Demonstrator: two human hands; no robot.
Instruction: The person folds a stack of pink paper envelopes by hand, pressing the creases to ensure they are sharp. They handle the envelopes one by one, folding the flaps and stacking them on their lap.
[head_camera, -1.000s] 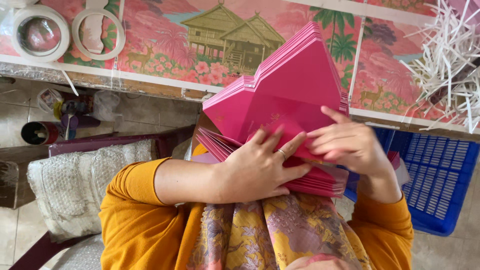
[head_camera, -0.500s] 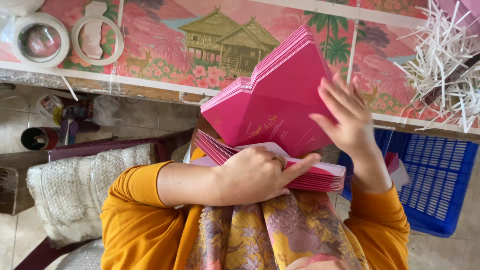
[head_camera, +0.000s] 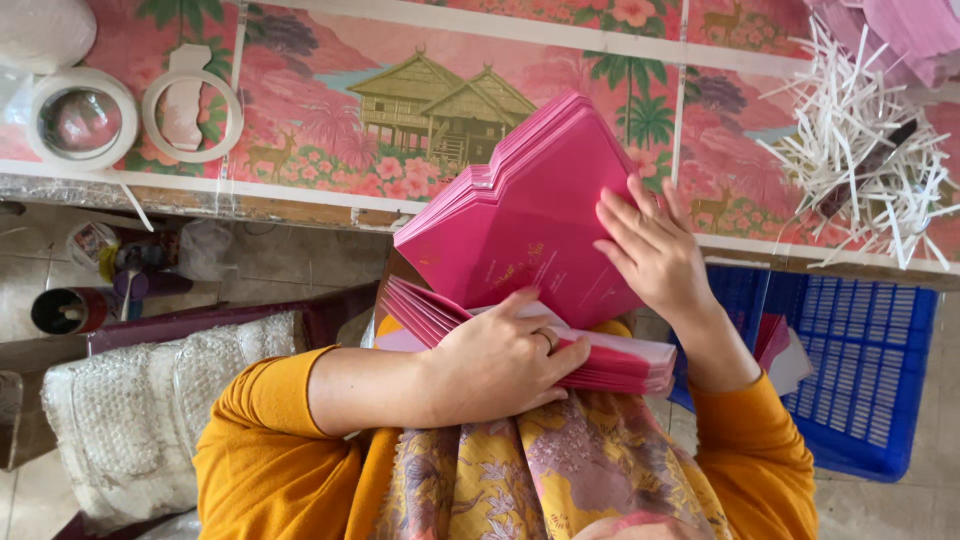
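Note:
A thick stack of pink folded cards (head_camera: 620, 362) lies on my lap, against my orange sleeves and patterned cloth. My left hand (head_camera: 500, 362) presses down on the lower half of the stack, fingers curled over its edge. The upper halves of the pink cards (head_camera: 510, 235) stand raised and fanned towards the table. My right hand (head_camera: 652, 250) lies against the right side of these raised halves, fingers spread, holding them up.
Ahead is a table with a pink landscape-patterned cover (head_camera: 330, 120). Two tape rolls (head_camera: 80, 120) (head_camera: 192, 108) sit at its left, a heap of white paper strips (head_camera: 865, 150) at its right. A blue plastic crate (head_camera: 865, 370) stands right, a white bubble-wrap bundle (head_camera: 130, 420) left.
My right hand has left the lower stack beside my left hand and risen to the raised card halves. My left hand stays on the stack.

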